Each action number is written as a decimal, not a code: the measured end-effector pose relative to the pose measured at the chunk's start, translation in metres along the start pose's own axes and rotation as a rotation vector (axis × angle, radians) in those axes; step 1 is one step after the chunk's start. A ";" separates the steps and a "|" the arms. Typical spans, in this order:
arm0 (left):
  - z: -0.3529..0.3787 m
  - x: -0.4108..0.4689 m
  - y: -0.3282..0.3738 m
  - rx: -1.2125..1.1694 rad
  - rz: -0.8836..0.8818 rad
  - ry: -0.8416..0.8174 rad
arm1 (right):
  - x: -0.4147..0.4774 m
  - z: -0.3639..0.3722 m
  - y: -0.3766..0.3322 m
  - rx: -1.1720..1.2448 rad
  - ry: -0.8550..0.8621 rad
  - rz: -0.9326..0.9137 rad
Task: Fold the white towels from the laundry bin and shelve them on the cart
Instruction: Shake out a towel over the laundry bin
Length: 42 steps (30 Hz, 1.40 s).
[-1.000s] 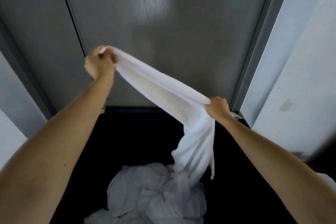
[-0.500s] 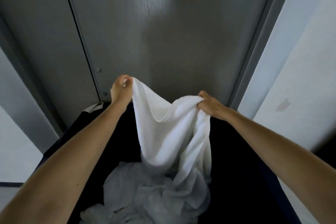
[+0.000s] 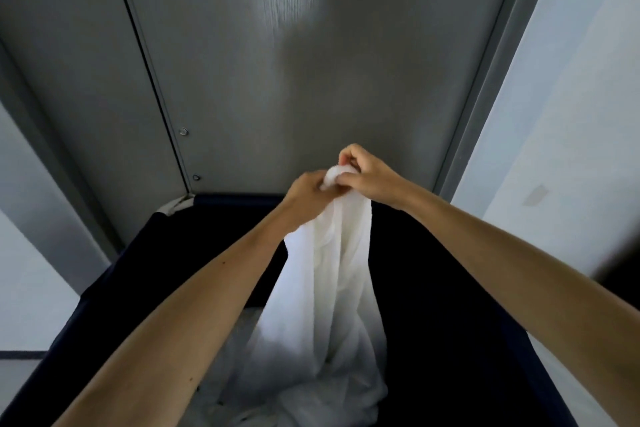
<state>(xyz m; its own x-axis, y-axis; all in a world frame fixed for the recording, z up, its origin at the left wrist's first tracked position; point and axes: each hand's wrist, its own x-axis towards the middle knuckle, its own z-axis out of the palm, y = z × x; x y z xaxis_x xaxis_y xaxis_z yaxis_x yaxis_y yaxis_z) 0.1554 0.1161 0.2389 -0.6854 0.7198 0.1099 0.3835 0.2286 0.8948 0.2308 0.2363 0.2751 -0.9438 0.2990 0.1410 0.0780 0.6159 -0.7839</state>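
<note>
White terry-cloth towel [image 3: 330, 253] up at centre frame, pinched at its bunched top edge by left hand [image 3: 304, 196] and right hand [image 3: 369, 177], both clenched tight, right at one o'clock of left. Hangs in long folds toward six o'clock into dark navy fabric laundry bin [image 3: 145, 246], trailing onto crumpled white linen pile [image 3: 235, 374] at the bottom. Grey wood-grain door [image 3: 311, 80] at twelve o'clock, just behind the bin.

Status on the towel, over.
Left hand and right hand both grip top of white towel, hands touching. Towel hangs into laundry bin. Nothing seen in the way.
</note>
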 end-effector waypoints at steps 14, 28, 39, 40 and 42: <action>-0.112 0.020 0.053 -0.865 0.011 0.657 | -0.026 -0.012 0.094 -0.398 0.086 0.457; -0.046 -0.003 0.047 -0.260 -0.032 0.357 | 0.002 0.034 0.000 0.264 0.174 0.098; -0.117 0.004 0.060 -1.000 -0.088 0.747 | -0.001 0.016 0.037 -0.405 0.210 0.243; -0.125 0.001 0.052 -1.027 -0.094 0.804 | -0.004 0.007 0.045 -0.461 0.226 0.261; -0.139 -0.007 0.033 -1.008 -0.137 0.907 | -0.008 -0.014 0.059 -0.542 0.254 0.327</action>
<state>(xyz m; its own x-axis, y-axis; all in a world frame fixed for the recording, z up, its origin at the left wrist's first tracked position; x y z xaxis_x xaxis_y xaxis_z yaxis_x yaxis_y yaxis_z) 0.0866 0.0277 0.3274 -0.9930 -0.0389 -0.1112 -0.0668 -0.5917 0.8034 0.2474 0.2805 0.2361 -0.7446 0.6530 0.1382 0.5589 0.7231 -0.4059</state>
